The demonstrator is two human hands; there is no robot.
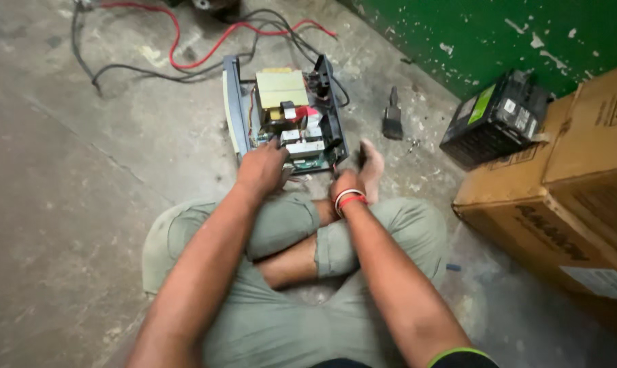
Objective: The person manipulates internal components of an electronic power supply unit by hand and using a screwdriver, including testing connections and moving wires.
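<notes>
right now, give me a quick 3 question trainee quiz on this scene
1. True or false: the left hand rests on the open unit.
2. What lies on the floor right of the unit? A) brush B) hammer C) cup
3. What colour is the wall?

Key: 1 true; 2 A; 3 green.

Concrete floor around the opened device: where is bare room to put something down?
Bare floor lies left of the opened device, below the cables. A smaller patch lies between the device and the brush. Crowded: right side, with the battery and cardboard boxes.
</notes>
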